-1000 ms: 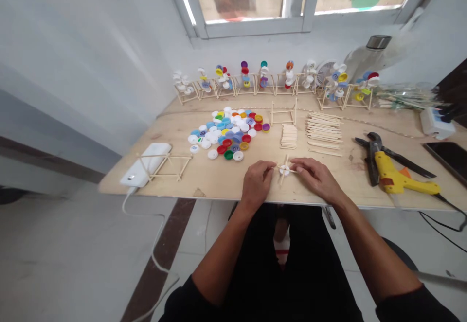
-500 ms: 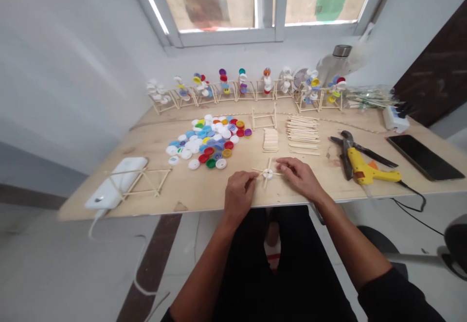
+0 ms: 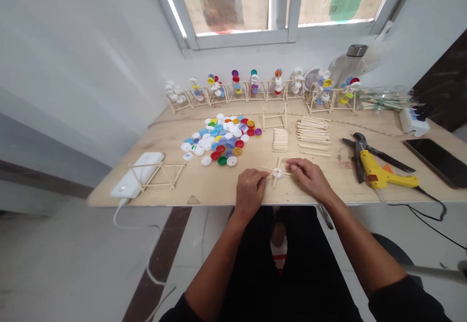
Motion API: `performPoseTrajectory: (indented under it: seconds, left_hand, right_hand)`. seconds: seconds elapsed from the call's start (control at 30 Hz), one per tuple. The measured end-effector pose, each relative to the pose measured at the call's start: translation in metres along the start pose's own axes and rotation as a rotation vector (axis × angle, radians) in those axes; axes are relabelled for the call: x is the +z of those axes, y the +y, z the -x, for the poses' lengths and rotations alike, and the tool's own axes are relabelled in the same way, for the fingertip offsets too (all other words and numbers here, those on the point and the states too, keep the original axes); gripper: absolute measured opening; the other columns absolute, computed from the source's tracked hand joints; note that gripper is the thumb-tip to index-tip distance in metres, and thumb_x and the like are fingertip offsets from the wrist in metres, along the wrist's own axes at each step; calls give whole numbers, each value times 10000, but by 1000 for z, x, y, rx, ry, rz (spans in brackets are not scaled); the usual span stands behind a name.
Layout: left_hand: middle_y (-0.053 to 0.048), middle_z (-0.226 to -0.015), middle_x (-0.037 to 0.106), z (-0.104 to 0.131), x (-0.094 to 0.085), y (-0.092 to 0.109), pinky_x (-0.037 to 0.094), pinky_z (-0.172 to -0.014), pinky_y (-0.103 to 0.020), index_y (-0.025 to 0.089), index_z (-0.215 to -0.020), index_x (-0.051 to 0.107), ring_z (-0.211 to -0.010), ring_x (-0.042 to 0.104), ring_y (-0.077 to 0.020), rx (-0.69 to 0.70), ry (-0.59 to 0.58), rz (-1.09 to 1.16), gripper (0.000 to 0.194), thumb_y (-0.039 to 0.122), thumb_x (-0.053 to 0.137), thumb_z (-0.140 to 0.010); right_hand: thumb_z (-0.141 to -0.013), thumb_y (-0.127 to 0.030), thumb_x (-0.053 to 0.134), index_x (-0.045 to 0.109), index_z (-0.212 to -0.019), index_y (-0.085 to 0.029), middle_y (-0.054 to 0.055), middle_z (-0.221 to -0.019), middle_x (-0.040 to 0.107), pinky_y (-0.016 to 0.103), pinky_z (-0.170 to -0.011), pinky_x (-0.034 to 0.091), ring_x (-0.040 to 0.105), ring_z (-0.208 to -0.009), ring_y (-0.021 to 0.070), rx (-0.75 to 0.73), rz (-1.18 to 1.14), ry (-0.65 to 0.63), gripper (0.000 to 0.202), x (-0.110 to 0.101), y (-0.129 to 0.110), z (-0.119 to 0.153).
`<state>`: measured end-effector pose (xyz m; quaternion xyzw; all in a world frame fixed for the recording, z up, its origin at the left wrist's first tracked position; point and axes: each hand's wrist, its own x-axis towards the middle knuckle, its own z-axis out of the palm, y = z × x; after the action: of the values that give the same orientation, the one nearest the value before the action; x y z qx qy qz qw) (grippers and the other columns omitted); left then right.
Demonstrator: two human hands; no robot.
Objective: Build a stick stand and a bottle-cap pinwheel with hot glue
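A small cross of pale wooden sticks with a white bottle cap [image 3: 278,173] at its hub lies near the table's front edge. My left hand [image 3: 251,188] pinches the tip of its left stick between thumb and finger. On the other side, my right hand [image 3: 310,178] has its thumb and bent fingers at the end of the right stick, and the exact contact is hard to see. Beyond the cross are a stack of short sticks [image 3: 280,140], a pile of longer sticks [image 3: 313,134] and a small stick frame [image 3: 274,117].
Colourful bottle caps [image 3: 222,139] spread left of centre. A yellow glue gun [image 3: 379,171] and black-handled pliers [image 3: 359,152] lie right, beside a phone [image 3: 441,159]. Left, a stick frame [image 3: 164,176] leans over a white power bank [image 3: 136,173]. Finished cap wheels [image 3: 254,86] line the back.
The camera view has shifted, so the table appears farther right. Both hands stay at the stick cross with almost the same pose.
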<state>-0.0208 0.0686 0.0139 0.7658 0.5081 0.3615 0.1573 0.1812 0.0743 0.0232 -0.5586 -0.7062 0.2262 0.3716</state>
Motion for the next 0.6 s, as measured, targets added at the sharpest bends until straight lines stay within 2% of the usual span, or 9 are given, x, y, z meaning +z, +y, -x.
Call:
performPoseTrajectory:
  seconds: [0.6]
  left_hand:
    - [-42,-845,667,-2,5,-1,395,-834,-364,210,-884,668,-857,566,-197,43,7,-47,204,132,490,-823]
  right_hand:
    - [-857,-272,449,630,-1056,-202,49,-917,693,348,-803,458,605,-875,192,-1,2,-22,279,-1,-2,1]
